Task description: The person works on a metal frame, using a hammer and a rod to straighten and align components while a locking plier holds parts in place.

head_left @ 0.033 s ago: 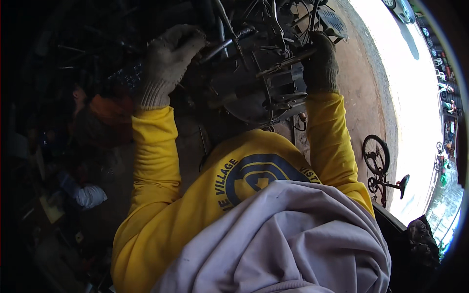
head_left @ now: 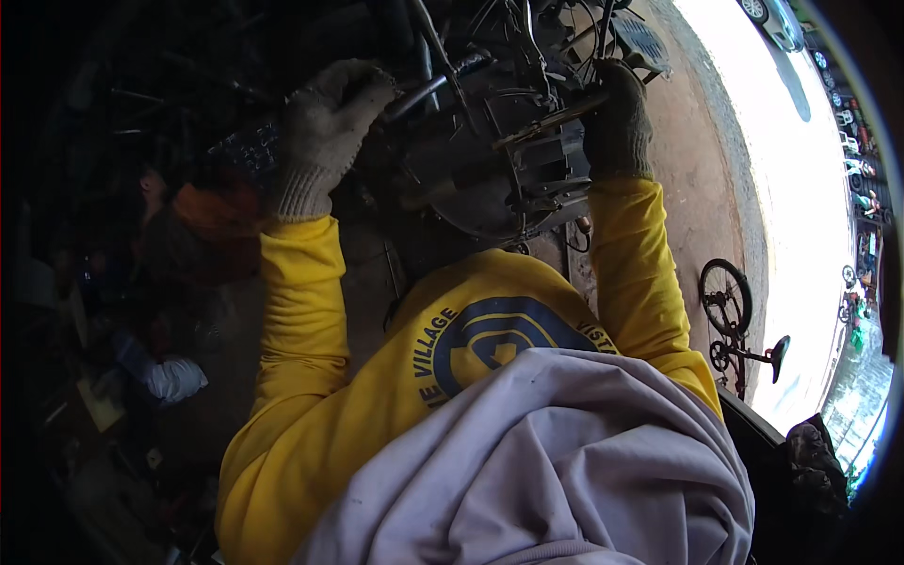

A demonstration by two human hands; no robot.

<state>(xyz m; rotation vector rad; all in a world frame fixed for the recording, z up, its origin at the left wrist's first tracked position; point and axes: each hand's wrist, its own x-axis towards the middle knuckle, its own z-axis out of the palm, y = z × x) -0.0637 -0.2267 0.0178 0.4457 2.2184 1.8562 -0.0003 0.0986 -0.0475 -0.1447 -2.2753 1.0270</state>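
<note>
My left hand (head_left: 331, 118), in a pale work glove, is raised at the upper left with its fingers curled closed. Whatever they hold is hidden; a shiny metal rod (head_left: 416, 98) begins close by the fingertips. My right hand (head_left: 619, 118), in a darker-looking glove, is closed round the end of a narrow flat metal bar (head_left: 546, 124). This bar slants across a dark machine with a round drum-like body (head_left: 480, 202), metal brackets and cables, which lies between my hands. Shadow hides much of the machine's far side.
A small bicycle (head_left: 725, 299) stands on the ground to the right, near the bright road. Farther off is a parked car (head_left: 774, 21). At left, in shadow, are a person in orange (head_left: 212, 207), a white bundle (head_left: 176, 379) and dark clutter. A ribbed plate (head_left: 642, 45) juts out beyond my right hand.
My left hand has come slightly nearer to my body, its sleeve cuff shifting with it. My right hand and the machine look the same.
</note>
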